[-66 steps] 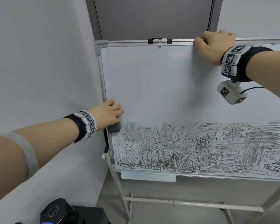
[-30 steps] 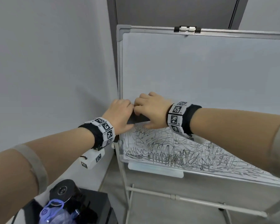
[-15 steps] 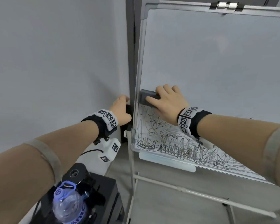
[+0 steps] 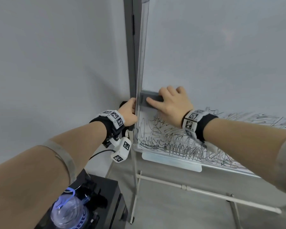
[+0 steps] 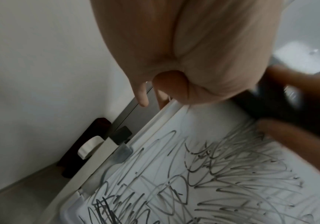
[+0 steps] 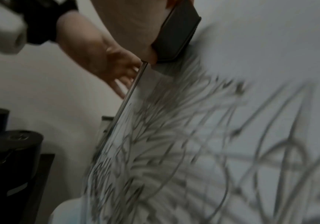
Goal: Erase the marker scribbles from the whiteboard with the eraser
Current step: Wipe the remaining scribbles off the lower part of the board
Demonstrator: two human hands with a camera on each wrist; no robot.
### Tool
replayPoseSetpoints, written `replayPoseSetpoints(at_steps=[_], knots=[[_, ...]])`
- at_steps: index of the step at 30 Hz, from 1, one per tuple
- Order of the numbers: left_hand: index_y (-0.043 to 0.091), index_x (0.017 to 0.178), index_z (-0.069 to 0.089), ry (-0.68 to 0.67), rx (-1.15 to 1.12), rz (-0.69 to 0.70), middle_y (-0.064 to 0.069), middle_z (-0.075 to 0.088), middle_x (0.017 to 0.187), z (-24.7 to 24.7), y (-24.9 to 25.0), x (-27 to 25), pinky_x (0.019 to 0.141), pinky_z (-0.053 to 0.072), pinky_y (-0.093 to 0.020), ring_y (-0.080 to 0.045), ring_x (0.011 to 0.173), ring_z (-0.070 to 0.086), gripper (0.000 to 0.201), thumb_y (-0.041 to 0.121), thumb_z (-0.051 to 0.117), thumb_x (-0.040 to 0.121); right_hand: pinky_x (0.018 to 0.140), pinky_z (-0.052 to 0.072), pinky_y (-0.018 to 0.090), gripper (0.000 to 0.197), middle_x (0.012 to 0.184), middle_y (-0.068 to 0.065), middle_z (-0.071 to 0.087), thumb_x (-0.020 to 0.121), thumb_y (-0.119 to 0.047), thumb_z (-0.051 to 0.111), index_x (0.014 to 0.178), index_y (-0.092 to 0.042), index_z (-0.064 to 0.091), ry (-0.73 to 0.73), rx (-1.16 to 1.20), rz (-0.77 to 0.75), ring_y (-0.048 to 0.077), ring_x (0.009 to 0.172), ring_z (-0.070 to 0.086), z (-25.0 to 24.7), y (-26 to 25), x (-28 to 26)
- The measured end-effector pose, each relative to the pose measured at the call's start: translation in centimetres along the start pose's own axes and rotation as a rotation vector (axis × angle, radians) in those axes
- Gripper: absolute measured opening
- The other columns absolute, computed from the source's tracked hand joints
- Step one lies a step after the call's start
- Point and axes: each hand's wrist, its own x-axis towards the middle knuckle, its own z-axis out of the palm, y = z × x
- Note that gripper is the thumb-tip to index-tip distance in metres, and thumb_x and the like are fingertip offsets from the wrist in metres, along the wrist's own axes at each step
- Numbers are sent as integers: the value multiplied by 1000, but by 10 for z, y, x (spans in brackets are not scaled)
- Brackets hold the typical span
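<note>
Your right hand [image 4: 172,103] grips eraser [image 4: 149,98], fingers [image 4: 169,90] curled over its top, thumb along front face. Eraser pressed flat on whiteboard [image 4: 221,55] at left edge, just above scribbles [image 4: 168,138]. Scribbles cover lower band of board; upper area clean. Your left hand [image 4: 128,111] clamped on board's left frame [image 4: 141,63], fingers wrapped behind edge, thumb at front. Bottle [image 4: 69,212] on black box [image 4: 109,192] below left arm. Right wrist view blurred.

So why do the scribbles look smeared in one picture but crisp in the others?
Right wrist view: motion blur streaks the scribbles, and the frame is dim. Left wrist view: scribbles sharp, the close left hand soft. Head view: evenly lit, wide-angle bending the whiteboard edge.
</note>
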Motion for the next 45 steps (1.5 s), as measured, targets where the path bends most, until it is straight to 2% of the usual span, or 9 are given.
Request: replayPoseSetpoints(at_steps=[4,10,16,20,27,30,36,42,45], knots=[[19,142,36,32,85,-1,-5,64,117,1,2,4,95,56,-42,-21,103,66,76,9,72,77,71,30,42,55,97,11,51,73,-14,69,126,-25,59,42,12,20,26,85,41,-2,8,6],[22,130,41,32,200,-54,-4,64,111,1,2,12,91,57,-45,-24,99,66,67,23,75,72,74,32,40,61,99,8,51,64,-15,76,123,-26,64,-188,60,-55,27,88,46,43,-44,-51],[30,122,36,57,196,-93,-9,65,108,5,-10,16,83,60,-50,-27,94,69,61,17,73,74,72,31,39,54,98,9,54,74,-14,70,125,-29,61,87,22,93,26,85,47,5,4,-9],[18,122,35,65,200,-92,-21,63,107,11,3,6,82,59,-54,-34,94,67,55,7,67,80,73,29,39,49,95,8,55,77,-13,68,122,-30,64,178,54,164,25,83,48,-6,17,-6],[12,134,31,119,209,-130,-23,58,112,16,8,2,76,58,-45,-31,87,64,65,1,65,80,75,35,43,67,100,9,51,66,-5,71,129,-27,61,-114,92,34,26,88,42,41,-30,-85],[12,137,29,146,194,-139,-20,56,108,19,6,0,63,57,-40,-29,79,63,68,-1,62,80,76,34,42,64,100,9,54,69,-6,72,127,-28,60,-34,77,49,25,87,46,27,-14,-68],[15,117,35,170,150,-124,-23,59,109,24,10,-5,74,58,-56,-36,89,66,53,8,71,78,75,28,39,52,101,7,58,76,-12,72,123,-33,63,211,60,246,25,86,46,-3,21,-25],[16,130,33,121,167,-110,-18,58,113,26,5,-16,79,59,-55,-34,99,64,68,6,68,72,74,36,43,65,100,11,52,64,-8,74,126,-25,63,-119,117,3,27,88,45,45,-40,-79],[23,127,33,113,183,-85,-15,61,115,25,-3,-17,81,59,-54,-32,101,66,70,9,72,70,73,35,41,66,101,11,52,63,-9,72,126,-25,62,-115,113,8,27,88,43,47,-46,-72]])
